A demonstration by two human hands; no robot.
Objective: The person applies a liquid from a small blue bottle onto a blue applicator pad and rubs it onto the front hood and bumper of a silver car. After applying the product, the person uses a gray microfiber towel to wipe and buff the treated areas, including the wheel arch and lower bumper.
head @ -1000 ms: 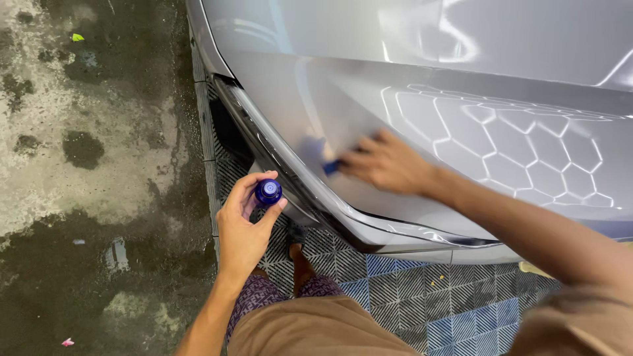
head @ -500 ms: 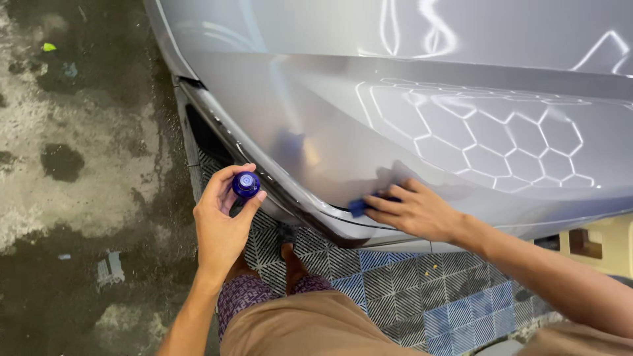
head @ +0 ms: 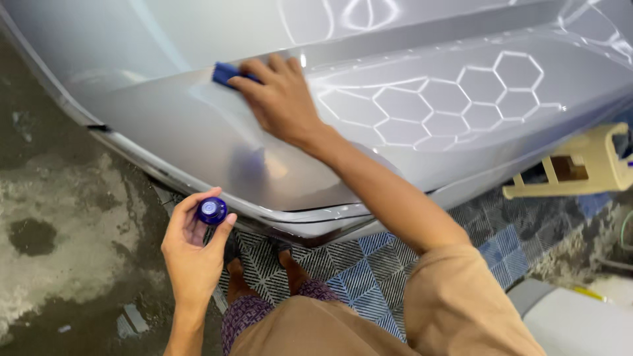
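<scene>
1. The right hand (head: 280, 99), upper centre of the frame, presses a blue applicator pad (head: 226, 72) flat against the silver car body panel (head: 198, 132), fingers spread over it
2. The left hand (head: 192, 254), lower left, pinches a small blue bottle (head: 211, 211) between thumb and fingers, just below the panel's edge, above the checkered floor tiles (head: 356, 270)

Beige stool (head: 580, 168) tipped on blue-grey tiles (head: 369, 270), well right of fingers. Wet concrete (head: 59, 217) left. White tub (head: 580, 323) lower right.
</scene>
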